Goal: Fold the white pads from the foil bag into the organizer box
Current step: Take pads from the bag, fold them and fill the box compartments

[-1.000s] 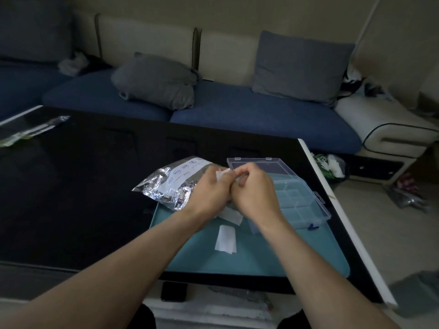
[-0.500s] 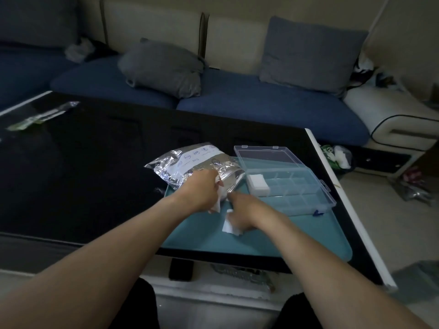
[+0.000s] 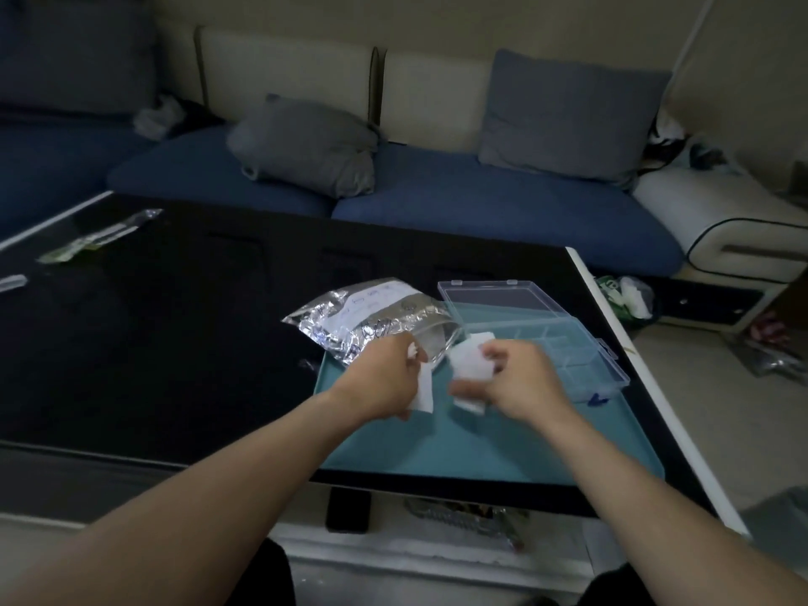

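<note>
The crinkled foil bag (image 3: pixel 363 314) lies at the far left corner of the teal mat (image 3: pixel 503 448). To its right stands the clear organizer box (image 3: pixel 564 338), lid open, with a folded white pad (image 3: pixel 480 337) in a near-left compartment. My left hand (image 3: pixel 384 378) holds a white pad (image 3: pixel 423 389) that hangs below its fingers. My right hand (image 3: pixel 520 380) grips another white pad (image 3: pixel 470 369), lifted just above the mat in front of the box.
The mat sits on a black glass table (image 3: pixel 153 343) whose right edge is a white rim (image 3: pixel 647 378). Plastic wrappers (image 3: pixel 98 236) lie at the table's far left. A blue sofa with grey cushions (image 3: pixel 306 146) runs behind.
A folded pad went into the box. My right hand then dropped to the mat, picked up the loose pad there and raised it. My left hand stayed by the bag's mouth with its pad.
</note>
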The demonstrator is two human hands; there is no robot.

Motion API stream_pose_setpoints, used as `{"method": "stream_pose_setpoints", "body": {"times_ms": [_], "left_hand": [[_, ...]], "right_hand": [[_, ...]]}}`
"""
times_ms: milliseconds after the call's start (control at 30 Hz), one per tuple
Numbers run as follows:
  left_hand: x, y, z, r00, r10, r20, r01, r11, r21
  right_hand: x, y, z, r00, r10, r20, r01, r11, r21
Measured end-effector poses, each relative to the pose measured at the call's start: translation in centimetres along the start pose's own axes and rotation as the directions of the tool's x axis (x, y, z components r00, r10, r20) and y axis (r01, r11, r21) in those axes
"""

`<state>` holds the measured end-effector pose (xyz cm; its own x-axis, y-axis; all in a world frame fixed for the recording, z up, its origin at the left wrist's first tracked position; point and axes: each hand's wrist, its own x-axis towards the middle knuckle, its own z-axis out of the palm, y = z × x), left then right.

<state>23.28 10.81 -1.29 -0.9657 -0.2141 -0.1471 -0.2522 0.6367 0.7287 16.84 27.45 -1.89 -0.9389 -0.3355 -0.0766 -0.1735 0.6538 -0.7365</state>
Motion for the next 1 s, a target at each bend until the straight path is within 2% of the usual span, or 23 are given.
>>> {"method": "stream_pose_setpoints", "body": {"times_ms": [33, 100, 167, 267, 400, 533, 633, 700, 767, 867, 1000], "left_hand": [[-0.1, 0.2, -0.1, 0.999, 0.006, -0.045, -0.008, 0.999, -0.041], [-0.1, 0.7, -0.3, 0.991, 0.015, -0.131, -0.037, 0.985, -0.168], [-0.1, 1.4, -0.3, 0.979, 0.004, -0.205, -0.066, 0.953, -0.297], [0.2, 2.3, -0.3, 0.950, 0.013, -0.313, -0.134, 0.921, -0.366], [0.2, 4.0, 0.6, 0.962, 0.033, -0.272, -0.173, 0.842, -0.511], [0.7, 4.8, 1.3, 0.951, -0.005, -0.309, -0.176, 0.813, -0.554], [0.7, 5.1, 1.7, 0.970, 0.007, -0.243, -0.163, 0.760, -0.629], [0.6, 5.2, 1.9, 0.969, 0.045, -0.241, -0.188, 0.766, -0.615], [0.9, 5.0, 2.0, 0.959, 0.015, -0.282, -0.183, 0.793, -0.581], [1.3, 4.8, 1.9, 0.957, -0.075, -0.281, -0.122, 0.774, -0.621], [1.3, 4.4, 1.6, 0.941, -0.081, -0.328, -0.122, 0.823, -0.554]], "right_hand": [[0.2, -0.2, -1.0, 0.999, 0.021, -0.034, -0.014, 0.979, 0.205], [0.4, -0.4, -2.3, 0.999, 0.026, 0.023, -0.035, 0.835, 0.549], [0.3, -0.5, -2.6, 0.993, -0.011, 0.115, -0.071, 0.726, 0.684], [0.3, -0.7, -2.6, 0.984, -0.080, 0.159, -0.052, 0.725, 0.687], [0.3, -0.4, -2.6, 0.983, -0.093, 0.159, -0.041, 0.732, 0.680], [0.1, -0.4, -2.8, 0.990, -0.060, 0.127, -0.041, 0.740, 0.671], [-0.3, -0.5, -3.0, 0.995, -0.045, 0.092, -0.026, 0.758, 0.651], [-0.4, -0.4, -3.2, 0.998, -0.059, 0.025, 0.032, 0.795, 0.606], [-0.4, -0.2, -3.3, 0.997, -0.081, -0.014, 0.075, 0.824, 0.561], [-0.3, 0.0, -3.7, 0.997, -0.076, 0.001, 0.067, 0.880, 0.471], [0.0, 0.4, -4.2, 0.999, -0.052, -0.008, 0.050, 0.881, 0.470]]}}
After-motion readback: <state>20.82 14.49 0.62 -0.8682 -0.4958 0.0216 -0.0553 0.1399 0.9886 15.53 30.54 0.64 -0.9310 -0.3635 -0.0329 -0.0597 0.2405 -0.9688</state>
